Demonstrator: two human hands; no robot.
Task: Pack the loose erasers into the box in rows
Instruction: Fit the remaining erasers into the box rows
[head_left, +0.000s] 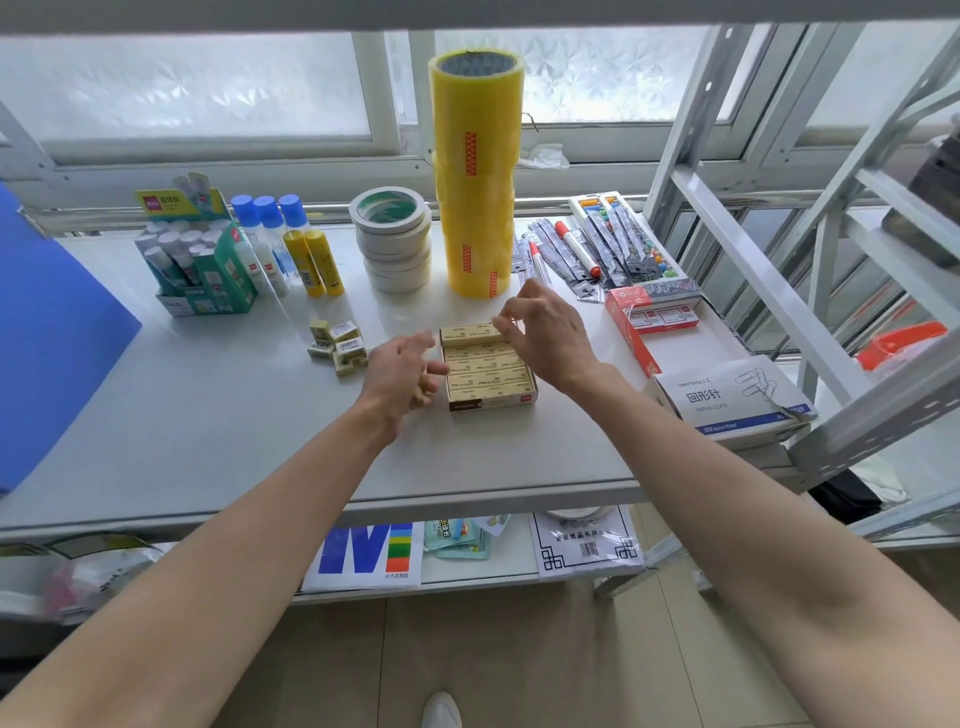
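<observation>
The eraser box (490, 370) sits in the middle of the white table (208, 441), full of pale yellow erasers packed in rows. The right hand (545, 332) is at the box's 12 o'clock end. Its fingers are bent in a loose pinch on the top row, touching the far eraser (470, 332); I cannot tell if it grips it. The left hand (402, 371) is at the box's 9 o'clock side, fingers spread open, holding nothing, fingertips at the box wall. A small pile of loose erasers (337, 345) lies at 9 o'clock, just past the left hand. The tall yellow tape stack (478, 176) stands near at 12 o'clock. Red staple boxes (654, 312) are at 2 o'clock. At 6 o'clock the table is bare up to its front edge.
</observation>
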